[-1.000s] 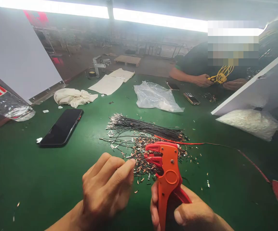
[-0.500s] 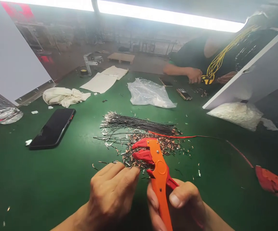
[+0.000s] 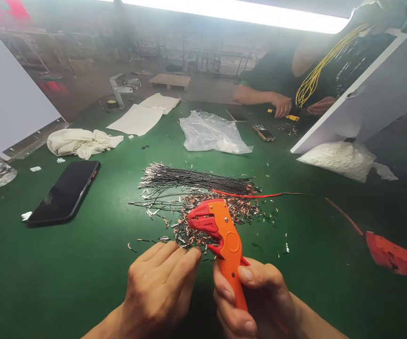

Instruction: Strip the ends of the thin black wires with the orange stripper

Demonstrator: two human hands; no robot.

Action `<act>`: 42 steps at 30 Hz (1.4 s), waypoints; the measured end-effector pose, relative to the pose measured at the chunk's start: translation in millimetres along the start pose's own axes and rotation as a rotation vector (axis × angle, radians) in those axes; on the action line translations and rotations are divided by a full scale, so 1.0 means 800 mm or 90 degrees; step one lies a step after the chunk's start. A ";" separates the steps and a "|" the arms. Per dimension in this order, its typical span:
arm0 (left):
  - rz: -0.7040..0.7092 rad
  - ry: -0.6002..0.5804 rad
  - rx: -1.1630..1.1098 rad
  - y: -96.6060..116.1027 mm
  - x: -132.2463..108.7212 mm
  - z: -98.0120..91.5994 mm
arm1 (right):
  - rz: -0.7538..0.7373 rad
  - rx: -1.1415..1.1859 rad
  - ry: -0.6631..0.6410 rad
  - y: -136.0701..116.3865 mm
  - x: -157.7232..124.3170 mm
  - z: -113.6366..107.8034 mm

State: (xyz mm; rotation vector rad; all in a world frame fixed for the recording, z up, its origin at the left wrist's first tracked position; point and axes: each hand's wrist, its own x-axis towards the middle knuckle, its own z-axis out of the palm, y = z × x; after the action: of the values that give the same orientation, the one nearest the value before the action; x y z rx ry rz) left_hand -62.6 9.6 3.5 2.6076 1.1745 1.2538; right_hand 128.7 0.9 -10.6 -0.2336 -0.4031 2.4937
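Note:
My right hand is wrapped round an orange and red wire stripper, its handle squeezed and its red jaws closed, pointing left. Just left of the tool, my left hand is closed with the fingertips pinched together; what they hold, if anything, is hidden from view. Beyond the tool lies a heap of short wire offcuts, with black and copper-coloured ends. Behind the heap, a bundle of black wires lies across the table, with silvery tips at its left end.
A black phone and a white cloth lie left. Further back are paper sheets and a clear plastic bag. A red strip runs right to an orange-red object. Across the table, a person's hand is near yellow wires.
The stripper's jaws have closed as my right hand squeezed the handles. My left hand keeps its pinch beside the tool. The view has shifted slightly, so the table things appear further left.

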 end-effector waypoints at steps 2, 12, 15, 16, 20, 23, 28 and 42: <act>0.001 -0.006 0.000 0.000 0.000 0.000 | -0.009 -0.006 -0.003 0.002 0.000 -0.002; -0.010 -0.006 0.035 0.001 -0.005 0.007 | -0.029 0.033 -0.059 0.007 0.001 -0.010; -0.022 -0.023 0.044 0.002 -0.006 0.009 | -0.032 -0.001 -0.024 0.014 0.002 -0.016; -0.027 -0.027 0.048 0.002 -0.006 0.009 | -0.035 -0.009 -0.009 0.016 0.003 -0.018; -0.029 -0.025 0.051 0.002 -0.005 0.010 | -0.035 -0.012 0.015 0.021 0.004 -0.022; -0.019 -0.013 0.053 0.000 -0.003 0.009 | -0.029 -0.005 0.026 0.019 0.005 -0.022; -0.038 -0.031 0.066 -0.002 0.000 0.011 | 0.005 -0.006 0.085 0.012 0.008 -0.021; -0.085 -0.077 0.108 -0.009 -0.003 0.013 | 0.023 -0.071 0.193 -0.007 0.002 -0.012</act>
State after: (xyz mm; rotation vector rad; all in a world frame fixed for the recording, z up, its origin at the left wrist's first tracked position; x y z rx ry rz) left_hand -61.2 16.4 -7.4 2.6239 1.4629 0.9979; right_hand 132.6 8.3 -17.6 -0.6592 -0.4141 2.4210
